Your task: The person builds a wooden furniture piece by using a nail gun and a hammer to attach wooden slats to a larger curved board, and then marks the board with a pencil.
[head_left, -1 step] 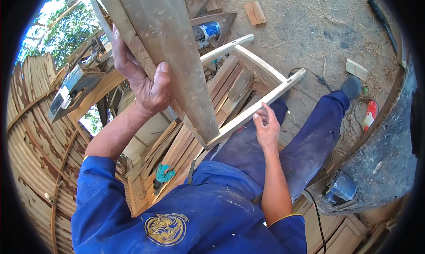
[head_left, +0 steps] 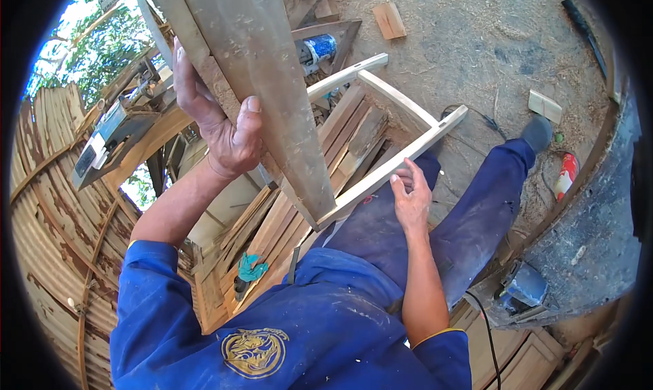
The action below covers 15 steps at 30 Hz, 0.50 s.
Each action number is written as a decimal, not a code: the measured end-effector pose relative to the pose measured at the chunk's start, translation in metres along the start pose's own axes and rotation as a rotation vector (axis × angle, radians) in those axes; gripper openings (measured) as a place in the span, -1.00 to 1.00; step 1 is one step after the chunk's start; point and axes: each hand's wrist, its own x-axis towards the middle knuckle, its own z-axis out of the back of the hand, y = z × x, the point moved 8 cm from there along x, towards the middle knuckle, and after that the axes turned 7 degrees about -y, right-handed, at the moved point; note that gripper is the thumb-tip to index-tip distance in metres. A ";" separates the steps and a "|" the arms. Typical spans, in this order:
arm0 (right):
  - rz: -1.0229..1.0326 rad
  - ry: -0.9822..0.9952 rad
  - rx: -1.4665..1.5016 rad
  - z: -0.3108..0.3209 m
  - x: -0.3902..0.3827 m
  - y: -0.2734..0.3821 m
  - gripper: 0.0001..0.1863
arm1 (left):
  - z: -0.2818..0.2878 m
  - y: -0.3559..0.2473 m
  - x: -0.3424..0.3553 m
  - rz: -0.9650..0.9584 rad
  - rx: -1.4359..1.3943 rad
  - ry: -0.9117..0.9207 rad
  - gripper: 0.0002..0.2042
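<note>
My left hand [head_left: 231, 135] grips the edge of a wide, dusty wooden board [head_left: 262, 84]. Its thumb presses on the broad face while the fingers run along the side. The board slants across the upper middle, and its upper end leaves the picture. A pale wooden frame [head_left: 398, 97] of two rails with a crosspiece lies beyond it; part of it is hidden behind the board. Over my thigh, my right hand [head_left: 413, 203] has its fingers loosely bent and apart, fingertips at the near edge of the frame's closer rail. Nothing shows in its palm.
Stacked planks [head_left: 272, 220] lie at my left, with a teal cloth [head_left: 252, 267] on them. A blue power tool [head_left: 524, 288] stands on a worn surface at right, near a black cable [head_left: 486, 322]. Wood offcuts [head_left: 389, 21] and a red-and-white bottle [head_left: 566, 176] lie on the dusty ground.
</note>
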 end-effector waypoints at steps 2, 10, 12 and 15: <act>0.069 -0.093 -0.032 0.016 0.001 0.016 -0.50 | 0.001 -0.002 0.000 -0.043 0.010 -0.012 -0.09; 0.480 -0.427 -0.185 0.083 -0.029 0.173 -0.57 | 0.010 -0.014 0.005 -0.306 0.116 -0.097 -0.20; 0.570 -0.402 -0.265 0.069 -0.053 0.194 -0.63 | 0.014 -0.014 0.003 -0.316 0.086 -0.127 -0.22; 0.527 -0.209 -0.368 0.019 -0.079 0.157 -0.62 | 0.022 -0.014 -0.001 -0.318 0.028 -0.207 -0.26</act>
